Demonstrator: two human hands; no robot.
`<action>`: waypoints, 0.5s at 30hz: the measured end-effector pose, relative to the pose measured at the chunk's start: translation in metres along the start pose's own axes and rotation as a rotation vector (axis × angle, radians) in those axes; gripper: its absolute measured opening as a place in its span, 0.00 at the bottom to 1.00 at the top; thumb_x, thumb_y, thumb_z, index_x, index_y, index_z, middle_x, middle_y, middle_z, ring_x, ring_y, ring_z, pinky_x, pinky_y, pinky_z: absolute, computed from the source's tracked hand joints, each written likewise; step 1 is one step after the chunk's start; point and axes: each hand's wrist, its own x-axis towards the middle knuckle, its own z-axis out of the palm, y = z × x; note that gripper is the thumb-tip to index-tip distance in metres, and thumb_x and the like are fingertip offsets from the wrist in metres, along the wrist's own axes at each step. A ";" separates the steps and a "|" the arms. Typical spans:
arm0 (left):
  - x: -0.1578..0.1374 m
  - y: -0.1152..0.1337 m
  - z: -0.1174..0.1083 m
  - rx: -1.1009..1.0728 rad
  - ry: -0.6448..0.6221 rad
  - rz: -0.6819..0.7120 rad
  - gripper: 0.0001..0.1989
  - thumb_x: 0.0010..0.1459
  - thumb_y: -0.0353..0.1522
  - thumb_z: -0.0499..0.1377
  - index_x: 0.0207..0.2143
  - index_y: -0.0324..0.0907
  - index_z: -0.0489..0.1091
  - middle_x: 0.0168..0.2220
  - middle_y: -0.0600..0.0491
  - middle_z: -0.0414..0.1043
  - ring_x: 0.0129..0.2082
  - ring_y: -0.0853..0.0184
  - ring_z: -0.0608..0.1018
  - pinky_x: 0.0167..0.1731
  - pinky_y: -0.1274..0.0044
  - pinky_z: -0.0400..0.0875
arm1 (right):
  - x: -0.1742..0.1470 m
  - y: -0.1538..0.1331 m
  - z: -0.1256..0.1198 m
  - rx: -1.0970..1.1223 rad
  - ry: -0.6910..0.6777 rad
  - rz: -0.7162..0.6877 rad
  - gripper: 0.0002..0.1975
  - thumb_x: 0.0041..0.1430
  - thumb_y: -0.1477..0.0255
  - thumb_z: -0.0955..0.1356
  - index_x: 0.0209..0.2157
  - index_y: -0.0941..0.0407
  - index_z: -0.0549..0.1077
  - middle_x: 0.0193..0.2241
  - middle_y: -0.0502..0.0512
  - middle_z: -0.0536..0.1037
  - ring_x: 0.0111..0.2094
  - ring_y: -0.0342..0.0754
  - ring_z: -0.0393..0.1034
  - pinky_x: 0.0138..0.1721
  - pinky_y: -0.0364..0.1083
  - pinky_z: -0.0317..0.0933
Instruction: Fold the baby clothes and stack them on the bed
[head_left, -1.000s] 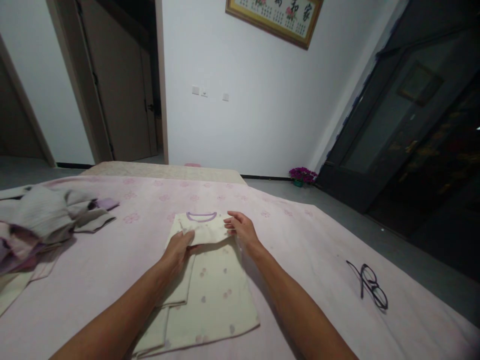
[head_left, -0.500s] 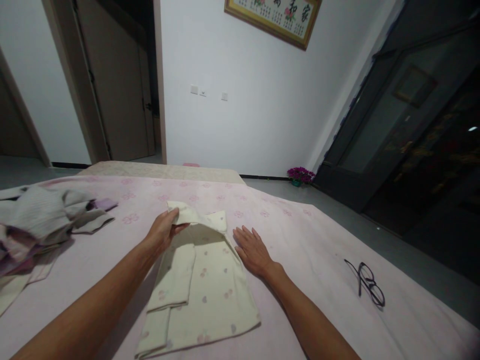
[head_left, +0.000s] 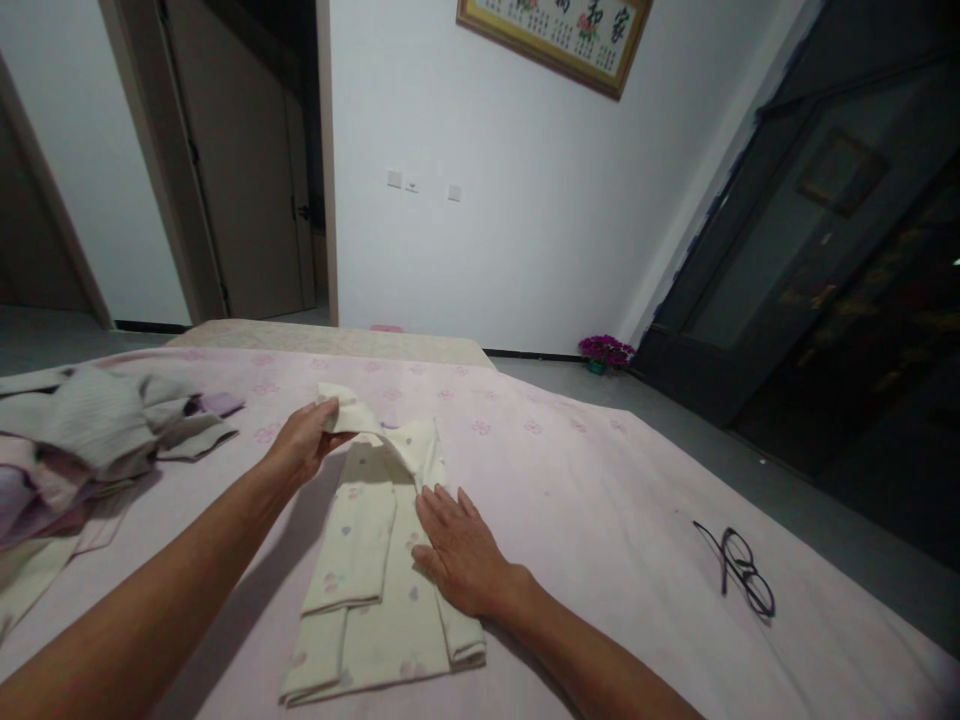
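A cream garment (head_left: 360,555) with small hearts and cherry-like prints lies partly folded in front of me, its left side turned inward in layers. My left hand (head_left: 304,438) pinches the far left end of the cloth and lifts it off the bed-like surface. Flat on the garment's right side rests my right hand (head_left: 459,550), fingers stretched out, over a strip of cloth folded inward along that edge. The part of the garment under my right palm is hidden.
A pink flowered sheet (head_left: 570,520) covers the surface. To the left lies a heap of clothes (head_left: 97,425) in grey, pink and purple. Black-framed glasses (head_left: 739,570) lie at the right. Purple flowers (head_left: 605,350) stand on the floor by the wall.
My right hand has moved left from the sheet onto the garment, and its right edge is now folded inward. My left hand has shifted slightly left and away with its end of the cloth.
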 end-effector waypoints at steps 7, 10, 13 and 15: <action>-0.056 -0.008 -0.009 0.565 -0.315 0.310 0.15 0.58 0.38 0.60 0.42 0.38 0.78 0.39 0.47 0.80 0.40 0.59 0.79 0.47 0.67 0.75 | 0.023 0.028 -0.005 0.156 0.192 0.097 0.22 0.69 0.65 0.59 0.60 0.53 0.67 0.62 0.58 0.68 0.64 0.53 0.57 0.66 0.57 0.45; -0.090 -0.032 -0.012 0.951 -0.559 0.591 0.19 0.62 0.39 0.54 0.53 0.46 0.74 0.55 0.50 0.75 0.55 0.56 0.74 0.60 0.64 0.65 | 0.055 0.057 -0.012 0.314 0.353 0.202 0.23 0.67 0.70 0.58 0.60 0.58 0.68 0.57 0.61 0.72 0.57 0.50 0.66 0.60 0.49 0.58; -0.119 -0.059 -0.007 1.114 -0.761 0.677 0.22 0.64 0.35 0.51 0.59 0.51 0.69 0.60 0.52 0.70 0.59 0.59 0.72 0.60 0.65 0.66 | 0.090 0.074 -0.023 0.293 0.424 0.218 0.26 0.63 0.75 0.59 0.62 0.58 0.65 0.53 0.60 0.74 0.53 0.48 0.69 0.56 0.47 0.60; -0.132 -0.071 -0.001 1.167 -0.849 0.692 0.24 0.63 0.32 0.51 0.60 0.51 0.68 0.60 0.51 0.70 0.58 0.60 0.73 0.58 0.66 0.68 | 0.109 0.079 -0.031 0.213 0.415 0.210 0.27 0.62 0.76 0.59 0.63 0.56 0.64 0.54 0.58 0.74 0.53 0.48 0.68 0.57 0.46 0.59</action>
